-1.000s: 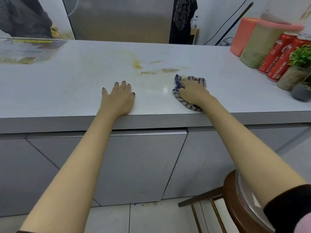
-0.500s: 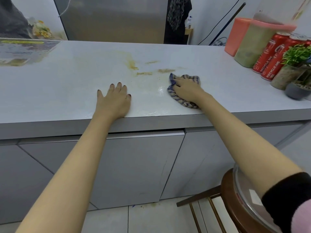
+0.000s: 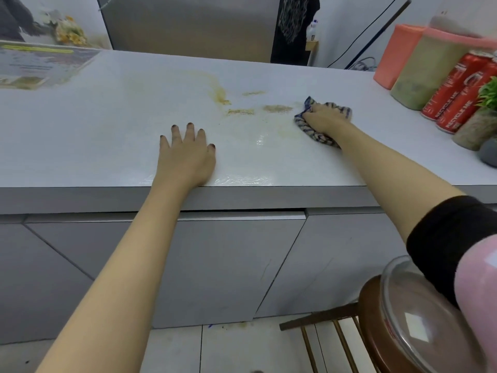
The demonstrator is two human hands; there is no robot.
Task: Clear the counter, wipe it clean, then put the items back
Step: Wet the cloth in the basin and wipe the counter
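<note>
The white counter (image 3: 107,125) carries yellow-brown stains (image 3: 239,103) near its middle and a wet sheen in front of them. My right hand (image 3: 324,118) presses a blue-striped cloth (image 3: 312,131) flat on the counter, just right of the stains. My left hand (image 3: 188,154) lies flat, fingers spread, near the front edge, holding nothing. At the right edge stand a pink container (image 3: 395,55), a green-filled container (image 3: 427,74), two red cans (image 3: 457,90) and a small potted plant (image 3: 481,117).
A printed sheet (image 3: 35,65) lies at the counter's far left. A wooden stool (image 3: 368,319) with a glass lid (image 3: 419,319) on it stands at the lower right, below my right arm. Grey cabinet doors (image 3: 228,265) run under the counter.
My right hand has slid the cloth slightly away from me and to the right, beside the stains. My left hand stays planted in place.
</note>
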